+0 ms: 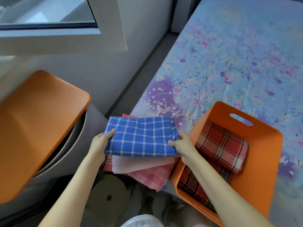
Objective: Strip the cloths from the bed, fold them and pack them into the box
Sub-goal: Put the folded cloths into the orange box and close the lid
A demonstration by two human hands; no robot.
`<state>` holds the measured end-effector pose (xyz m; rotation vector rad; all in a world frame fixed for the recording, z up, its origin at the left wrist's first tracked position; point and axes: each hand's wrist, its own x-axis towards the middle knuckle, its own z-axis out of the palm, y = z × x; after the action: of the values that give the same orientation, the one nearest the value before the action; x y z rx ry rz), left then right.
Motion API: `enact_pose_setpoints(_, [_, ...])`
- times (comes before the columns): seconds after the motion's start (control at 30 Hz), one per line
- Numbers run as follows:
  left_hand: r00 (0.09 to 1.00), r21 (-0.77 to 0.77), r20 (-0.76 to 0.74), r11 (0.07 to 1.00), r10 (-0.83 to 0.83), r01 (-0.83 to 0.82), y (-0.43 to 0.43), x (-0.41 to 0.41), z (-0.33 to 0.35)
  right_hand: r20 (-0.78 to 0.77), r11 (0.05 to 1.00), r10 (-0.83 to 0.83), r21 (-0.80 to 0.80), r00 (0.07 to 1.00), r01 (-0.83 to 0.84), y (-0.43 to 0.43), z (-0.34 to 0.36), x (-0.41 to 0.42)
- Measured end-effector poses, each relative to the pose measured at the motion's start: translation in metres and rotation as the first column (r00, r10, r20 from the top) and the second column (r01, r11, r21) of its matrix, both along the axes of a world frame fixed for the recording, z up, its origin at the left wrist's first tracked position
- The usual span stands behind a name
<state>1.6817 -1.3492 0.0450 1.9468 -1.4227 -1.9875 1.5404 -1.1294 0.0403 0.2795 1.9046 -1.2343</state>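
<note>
A person's bare forearms reach forward over a grey floor, where a round grey disc [108, 194] lies near the feet. The left hand [102, 141] grips the left edge of a folded blue checked cloth [142, 136], thumb on top and fingers hidden beneath. The right hand [182, 145] clamps the cloth's right edge the same way, thumb pressed on the upper face. The blue cloth sits flat above a small stack at the bed's near left corner – whether it rests on the stack or is held just clear cannot be told. Under it a pale pink cloth [139, 164] shows, and below that a red-and-white checked cloth [150, 177] that sticks out past the bed's near edge. Just right of the stack an orange box [262, 161] stands at the bed's near edge, with the right forearm crossing its near left corner. Inside lies a folded red plaid cloth [221, 145] on top of a darker plaid cloth [193, 182]. The bed [229, 63] stretches away under a blue floral sheet. To the left stands a curved orange surface [41, 120] – beyond it, a grey wall and a window [49, 12]
</note>
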Motion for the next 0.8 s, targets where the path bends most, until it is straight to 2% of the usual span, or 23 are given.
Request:
enact_pose_setpoints(0.1, [0.974, -0.155, -0.166, 0.980, -0.152, 0.127, 0.012, -0.018, 0.044, -0.231, 0.995, -0.033, -0.104, 0.972, 0.009, 0.027, 0.043, -0.001])
enact_pose_setpoints(0.17, [0.916, -0.218, -0.243, 0.938, -0.321, 0.270, 0.028, -0.037, 0.070, -0.392, 0.990, -0.096, -0.131, 0.915, 0.047, 0.060, 0.070, -0.003])
enact_pose_setpoints(0.23, [0.838, -0.294, -0.242, 0.860, -0.489, 0.417, 0.056, -0.063, 0.082, -0.514, 0.989, -0.146, -0.074, 0.845, 0.125, 0.100, 0.084, -0.003])
enact_pose_setpoints(0.33, [0.712, -0.465, -0.082, 0.659, -0.697, 0.591, 0.130, -0.104, 0.076, -0.642, 0.927, -0.177, 0.145, 0.746, 0.345, 0.164, 0.072, -0.004])
enact_pose_setpoints(0.43, [0.555, -0.533, 0.109, 0.423, -0.825, 0.733, 0.204, -0.121, 0.053, -0.601, 0.841, -0.194, 0.305, 0.775, 0.447, 0.213, 0.038, 0.005])
enact_pose_setpoints(0.53, [0.424, -0.468, 0.269, 0.267, -0.865, 0.842, 0.244, -0.116, 0.015, -0.490, 0.809, -0.127, 0.452, 0.862, 0.376, 0.231, 0.001, 0.024])
enact_pose_setpoints(0.63, [0.370, -0.345, 0.329, 0.255, -0.869, 0.904, 0.270, -0.108, -0.026, -0.291, 0.705, 0.116, 0.698, 0.950, 0.127, 0.234, -0.031, 0.041])
enact_pose_setpoints(0.8, [0.295, -0.203, 0.407, 0.229, -0.865, 0.952, 0.275, -0.099, -0.072, -0.088, 0.665, 0.189, 0.744, 0.978, -0.062, 0.233, -0.073, 0.056])
